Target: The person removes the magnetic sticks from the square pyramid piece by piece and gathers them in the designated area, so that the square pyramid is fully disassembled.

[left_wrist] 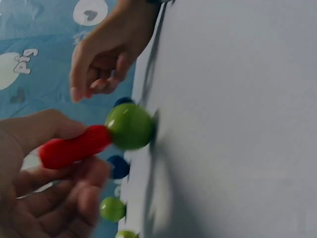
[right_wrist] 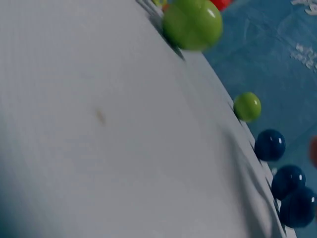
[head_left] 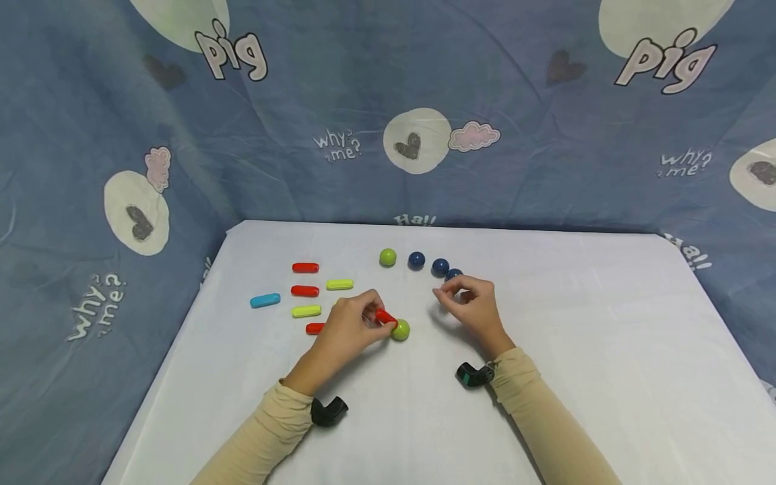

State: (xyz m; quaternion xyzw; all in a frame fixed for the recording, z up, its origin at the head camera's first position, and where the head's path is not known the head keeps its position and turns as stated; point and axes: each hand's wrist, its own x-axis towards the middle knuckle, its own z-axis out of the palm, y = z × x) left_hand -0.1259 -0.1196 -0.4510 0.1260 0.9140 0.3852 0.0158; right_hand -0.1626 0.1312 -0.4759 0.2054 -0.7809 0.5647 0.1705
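My left hand [head_left: 348, 327] pinches a red stick [left_wrist: 74, 147] between thumb and fingers, just above the white table. One end of that stick meets a green ball [left_wrist: 130, 126], which rests on the tabletop. To the right, my right hand [head_left: 475, 306] hovers with its fingers loosely bent, and nothing shows in them. Beyond its fingertips, a dark blue ball [head_left: 453, 275] is partly covered by the hand in the head view. In the right wrist view the green ball [right_wrist: 192, 24] stands near the top, and only a sliver of fingertip appears at the right edge.
Left of my left hand lie several loose sticks: red [head_left: 305, 291], yellow-green [head_left: 339, 284] and a blue one [head_left: 265, 300]. Farther back are another green ball [head_left: 388, 257] and dark blue balls [head_left: 416, 261]. A printed blue cloth [head_left: 364, 188] hangs behind the white table [head_left: 606, 350].
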